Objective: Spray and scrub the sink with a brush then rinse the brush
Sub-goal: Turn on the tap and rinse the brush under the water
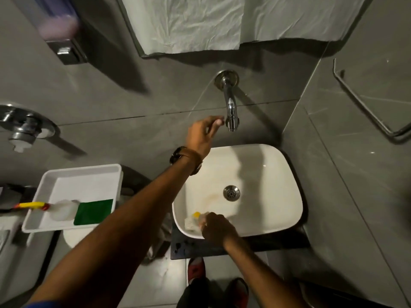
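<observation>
Grey tiled wall (133,103) fills most of the frame, head view looking down. Upper left: wall soap dispenser (60,30), blurred. Left edge, mid-height: chrome valve (24,130). Lower left: white tray (73,196) with a spray bottle (60,208) lying on its side, yellow-red nozzle pointing left, and a green pad (93,211) just beside it on the right.

Centre: left hand (201,136) reaches up toward the chrome tap (231,107), fingers loosely curled, fingertips just beside the spout end; can't tell if they touch. Holding nothing. Watch (184,157) on that wrist.

Top centre: crumpled white sheet (189,23) hanging over the wall.

Right of centre: white sink (278,165), rounded rectangle, drain (231,192) in the middle, brownish stain left of the drain. Right hand (219,227) is at the sink's lower left corner, closed around a brush (192,220) with a yellow part and pale bristles against the basin wall.

Bottom centre: red shoes (196,268) on the floor. Far right: metal rail (364,103) on the side wall.
</observation>
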Demonstrator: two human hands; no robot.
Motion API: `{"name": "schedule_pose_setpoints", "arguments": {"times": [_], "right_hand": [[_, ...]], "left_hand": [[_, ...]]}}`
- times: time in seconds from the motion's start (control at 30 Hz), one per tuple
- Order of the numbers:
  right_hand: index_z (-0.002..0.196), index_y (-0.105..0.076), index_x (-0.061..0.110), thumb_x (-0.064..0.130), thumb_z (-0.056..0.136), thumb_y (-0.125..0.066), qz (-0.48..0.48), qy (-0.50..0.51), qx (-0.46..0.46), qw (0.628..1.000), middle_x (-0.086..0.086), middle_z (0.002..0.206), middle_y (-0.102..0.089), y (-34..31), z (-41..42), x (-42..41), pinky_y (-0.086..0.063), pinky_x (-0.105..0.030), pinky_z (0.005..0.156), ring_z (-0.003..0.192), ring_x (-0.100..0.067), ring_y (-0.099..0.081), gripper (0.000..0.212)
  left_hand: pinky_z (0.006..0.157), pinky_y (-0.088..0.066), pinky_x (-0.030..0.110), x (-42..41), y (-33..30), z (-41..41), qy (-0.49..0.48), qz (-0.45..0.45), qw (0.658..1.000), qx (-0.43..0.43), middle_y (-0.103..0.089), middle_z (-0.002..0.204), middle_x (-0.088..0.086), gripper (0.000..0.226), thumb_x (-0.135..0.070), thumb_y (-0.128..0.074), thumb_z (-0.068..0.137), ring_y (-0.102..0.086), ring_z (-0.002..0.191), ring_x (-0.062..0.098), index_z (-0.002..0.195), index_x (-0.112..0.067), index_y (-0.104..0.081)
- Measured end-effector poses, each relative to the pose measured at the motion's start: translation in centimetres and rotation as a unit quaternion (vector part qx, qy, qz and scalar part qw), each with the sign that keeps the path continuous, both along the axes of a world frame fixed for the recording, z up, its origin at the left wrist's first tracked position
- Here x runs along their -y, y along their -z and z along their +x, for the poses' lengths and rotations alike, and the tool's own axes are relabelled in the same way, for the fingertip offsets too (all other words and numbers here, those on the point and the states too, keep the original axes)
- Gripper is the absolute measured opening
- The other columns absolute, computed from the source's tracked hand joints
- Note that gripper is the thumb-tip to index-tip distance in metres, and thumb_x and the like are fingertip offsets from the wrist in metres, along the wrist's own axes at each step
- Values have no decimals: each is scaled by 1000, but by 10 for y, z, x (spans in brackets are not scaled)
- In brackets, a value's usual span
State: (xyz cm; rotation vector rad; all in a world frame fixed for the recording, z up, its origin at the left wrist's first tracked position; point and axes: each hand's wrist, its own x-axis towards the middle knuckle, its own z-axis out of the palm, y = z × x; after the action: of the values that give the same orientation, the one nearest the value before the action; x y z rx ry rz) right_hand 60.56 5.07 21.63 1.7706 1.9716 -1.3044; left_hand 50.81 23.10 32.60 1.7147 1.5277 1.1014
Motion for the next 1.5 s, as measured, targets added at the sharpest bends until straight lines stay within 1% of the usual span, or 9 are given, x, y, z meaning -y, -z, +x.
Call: {"name": "schedule_pose_setpoints", "arguments": {"times": [0.23, 0.4, 0.53, 0.73, 0.9, 1.0, 1.07, 1.23, 1.5], "right_hand": [[120, -64, 11, 23, 100, -47, 103, 94, 100, 985, -14, 126, -69, -37, 55, -13, -52, -38, 93, 118, -36, -66, 29], [92, -72, 0, 26, 92, -61, 74, 316, -115, 939, -15, 81, -71, -52, 78, -60, -40, -30, 60, 78, -31, -68, 28], [94, -65, -11, 17, 90, -64, 41, 471, -265, 841, -9, 64, -44, -73, 84, -85, -19, -20, 44, 46, -17, -29, 28], [90, -69, 13, 16, 93, -64, 49, 480, -299, 823, -2, 59, -40, -89, 89, -99, -17, -20, 44, 44, -13, -25, 7], [79, -68, 13, 23, 85, -64, 91, 467, -273, 836, -6, 61, -41, -87, 94, -104, -20, -23, 43, 49, -18, -26, 12], [76, -65, -1, 26, 83, -64, 131, 450, -249, 848, -4, 58, -43, -87, 94, -104, -25, -26, 46, 53, -21, -32, 28], [81, -74, 6, 25, 86, -68, 151, 436, -244, 853, 2, 58, -54, -90, 95, -105, -32, -25, 51, 53, -19, -43, 21], [107, -81, 14, 19, 87, -75, 168, 425, -240, 856, -1, 108, -77, -87, 97, -106, -46, -22, 77, 95, -16, -68, 21], [99, -80, 12, 20, 92, -70, 129, 456, -282, 834, -4, 73, -67, -97, 96, -107, -34, -19, 45, 52, -14, -51, 15]], "left_hand": [[90, -55, 35, -7, 4, 17, -12, -14, 999, 49, -76, 104, -6, 25, -38, -63, 91, -69, 101, 8, 109, -24, -75], [89, -51, 21, -9, 2, 21, -15, -23, 995, 92, -75, 108, 6, 23, -18, -63, 94, -68, 98, 9, 111, -6, -74], [91, -48, 13, -11, -6, 22, -5, -74, 989, 131, -72, 115, 10, 25, -10, -60, 95, -66, 98, 8, 116, 1, -69], [92, -55, 35, -8, -11, 28, -80, -114, 984, 108, -76, 94, -3, 16, -27, -63, 93, -69, 94, 12, 97, -16, -74], [53, -48, 20, 11, -35, 46, -128, -49, 989, -57, -67, 63, -15, 41, -69, -68, 75, -62, 62, 1, 78, -28, -75], [44, -33, 20, 7, -45, 51, -138, -68, 980, -124, -60, 56, -11, 37, -62, -73, 74, -52, 51, 3, 73, -25, -72], [46, -36, 19, 1, -47, 50, -120, -89, 982, -113, -62, 58, -10, 29, -49, -76, 77, -52, 52, 4, 75, -20, -74], [74, -51, 19, -7, -49, 33, -26, -146, 989, 5, -73, 78, -11, 19, -26, -82, 75, -64, 75, 2, 91, -15, -80], [79, -49, 20, -6, -50, 31, -7, -145, 989, 21, -75, 83, -10, 14, -26, -83, 75, -68, 85, 9, 87, -20, -79]]}}
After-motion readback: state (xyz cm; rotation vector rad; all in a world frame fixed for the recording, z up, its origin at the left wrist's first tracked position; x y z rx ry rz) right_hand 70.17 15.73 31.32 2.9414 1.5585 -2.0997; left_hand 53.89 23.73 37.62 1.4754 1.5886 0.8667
